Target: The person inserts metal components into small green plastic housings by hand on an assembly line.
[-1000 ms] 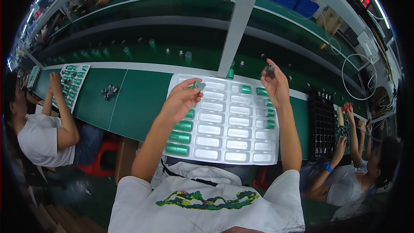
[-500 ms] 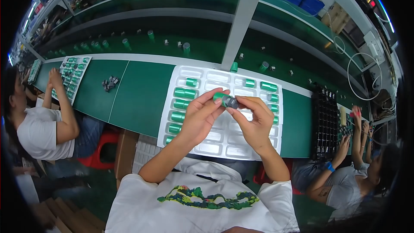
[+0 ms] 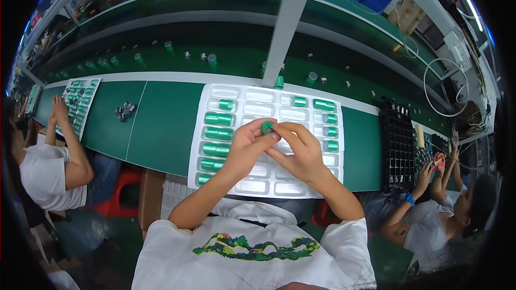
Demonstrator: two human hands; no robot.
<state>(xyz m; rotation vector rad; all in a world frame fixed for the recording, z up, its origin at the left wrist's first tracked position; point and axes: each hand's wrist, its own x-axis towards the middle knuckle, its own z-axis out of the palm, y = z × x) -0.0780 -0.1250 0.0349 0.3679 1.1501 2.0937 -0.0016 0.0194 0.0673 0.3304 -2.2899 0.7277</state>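
Note:
Above the middle of a white compartment tray (image 3: 259, 95), my left hand (image 3: 246, 149) grips a small green cylinder (image 3: 267, 125), its round end tipped up. My right hand (image 3: 299, 154) pinches at the cylinder's near right side with thumb and index finger. The fingers cover much of the cylinder, so the dark part seen on it earlier is hidden or hard to make out. Green cylinders (image 3: 219, 132) lie on their sides in the tray's left column. Several more green cylinders (image 3: 324, 104) are at its upper right, some of them shorter pieces.
Beyond the tray, a dark green belt (image 3: 236, 70) carries scattered cylinders and small parts. A white post (image 3: 287, 27) rises at the tray's far edge. Dark small parts (image 3: 125, 111) lie left on the green table (image 3: 166, 123). A black rack (image 3: 396, 147) stands right; people work on both sides.
The cylinder has turned from lying sideways to end-on, and its dark end no longer shows. My right fingers have closed in toward my left hand. The whole view has shifted slightly.

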